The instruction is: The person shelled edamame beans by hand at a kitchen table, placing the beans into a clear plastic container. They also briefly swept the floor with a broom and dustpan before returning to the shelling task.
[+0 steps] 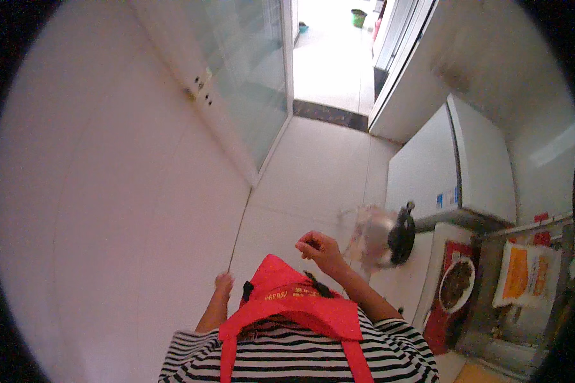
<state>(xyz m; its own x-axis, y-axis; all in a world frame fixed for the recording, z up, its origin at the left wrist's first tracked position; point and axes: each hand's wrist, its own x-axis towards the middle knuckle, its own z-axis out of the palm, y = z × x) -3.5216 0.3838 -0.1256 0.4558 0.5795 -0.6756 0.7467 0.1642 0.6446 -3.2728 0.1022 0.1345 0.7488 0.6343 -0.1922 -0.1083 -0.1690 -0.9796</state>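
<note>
My left hand (224, 282) hangs low beside my body, near the tiled wall, and is blurred. Its fingers cannot be made out. In front of my red apron (292, 306), my right hand (318, 249) is raised with its fingers curled in, and nothing shows in it. Just to the right of that hand is a shiny, blurred container (376, 230) with a dark round top (402, 237); its exact kind cannot be told.
A white-framed glass door (249, 81) stands open ahead, by a dark stone threshold (330, 114). Beyond lies a green bucket (359, 18). On the right are a white refrigerator (421, 167), a white dish of dark food (456, 286) and a rack holding a printed packet (527, 275).
</note>
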